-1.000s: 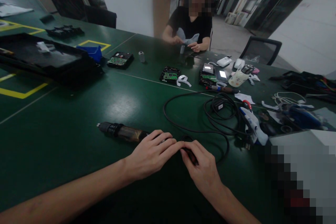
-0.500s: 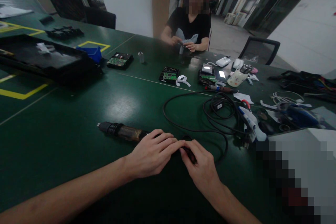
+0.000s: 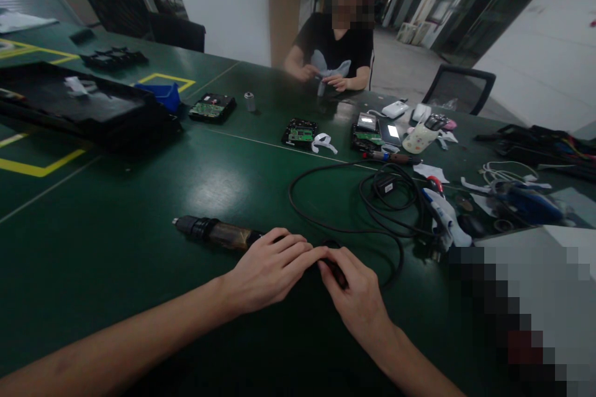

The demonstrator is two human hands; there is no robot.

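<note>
An electric screwdriver [image 3: 228,235] lies on the green table, its bit pointing left. My left hand [image 3: 272,270] is closed over the rear part of its body, fingers wrapped across the top. At the tool's back end my right hand [image 3: 356,285] is closed, thumb and fingers pinching a dark piece, apparently where the cord joins. Its fingertips meet the left index finger, so the joint itself is hidden. A black cord [image 3: 339,227] loops away from there to a coil on the right.
Hard drives [image 3: 212,107] and a small metal cylinder [image 3: 250,102] stand farther back. A black tray [image 3: 79,108] is at left. On the right are a cup of tools [image 3: 419,138], a second pen-shaped driver [image 3: 393,157] and a white-blue tool [image 3: 447,217]. A co-worker [image 3: 335,53] sits opposite.
Almost nothing differs. Both hands keep their hold on the electric screwdriver, and the view has shifted very slightly.
</note>
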